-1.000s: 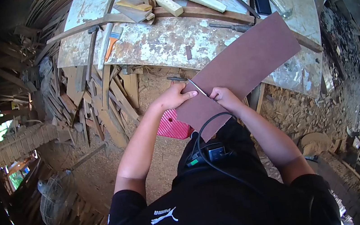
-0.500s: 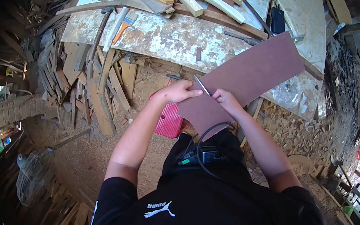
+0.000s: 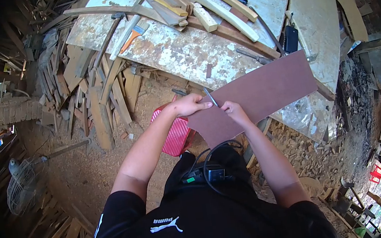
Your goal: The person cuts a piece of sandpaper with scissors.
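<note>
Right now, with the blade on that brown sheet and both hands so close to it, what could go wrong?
1. The left hand and right hand flank the thin blade; a slip could nick a finger.
2. Most of the brown sheet stretches away over the workbench edge, so it may flex and spoil the cut.
3. The black cable loops just under the sheet's near corner and could snag it.
</note>
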Demonstrator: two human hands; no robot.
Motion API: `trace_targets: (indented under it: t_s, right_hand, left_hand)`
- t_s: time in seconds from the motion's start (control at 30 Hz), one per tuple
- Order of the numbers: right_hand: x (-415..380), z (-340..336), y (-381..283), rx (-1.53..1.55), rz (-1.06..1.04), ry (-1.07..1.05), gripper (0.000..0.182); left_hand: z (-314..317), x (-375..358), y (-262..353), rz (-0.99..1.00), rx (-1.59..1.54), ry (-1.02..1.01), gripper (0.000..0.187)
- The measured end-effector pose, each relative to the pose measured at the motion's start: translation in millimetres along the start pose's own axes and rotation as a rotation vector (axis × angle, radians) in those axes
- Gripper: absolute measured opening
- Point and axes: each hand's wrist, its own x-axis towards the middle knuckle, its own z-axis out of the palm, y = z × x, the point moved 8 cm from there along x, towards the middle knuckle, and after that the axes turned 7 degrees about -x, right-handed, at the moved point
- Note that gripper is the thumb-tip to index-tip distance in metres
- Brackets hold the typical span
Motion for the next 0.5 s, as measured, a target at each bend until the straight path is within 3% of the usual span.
trace_targets:
  t_s: [0.1,0.13,0.23,0.37,0.43,0.5]
  right_hand:
    - [-1,6,-4,0.051,-0.046,-0.021,0.005]
    - [-6,11,-8,0.080,0.107,-0.067,0.014]
    - [-12,11,-43,0.121,0.116,-0.066,0.020]
    - [19,9,-3,0.083,-0.030,-0.007,0.022]
    - [10,6,-12,0.132,0.079,0.079,0.025]
    - [19,-6,-18,-0.100,-0.076,0.188,0.029]
  left_hand:
    - [-2,0,-4,-0.034,0.042,-0.042,0.048]
    - [4,0,-5,-0.026,-0.055,-0.118,0.047]
    - [10,-2,1,0.015,-0.152,-0.111,0.046]
    - [2,5,-11,-0.017,-0.156,-0.089,0.045]
    - [7,8,-14,-0.052,-0.276,-0.136,0.045]
    - [10,6,-3,-0.006,-0.270,-0.111,0.044]
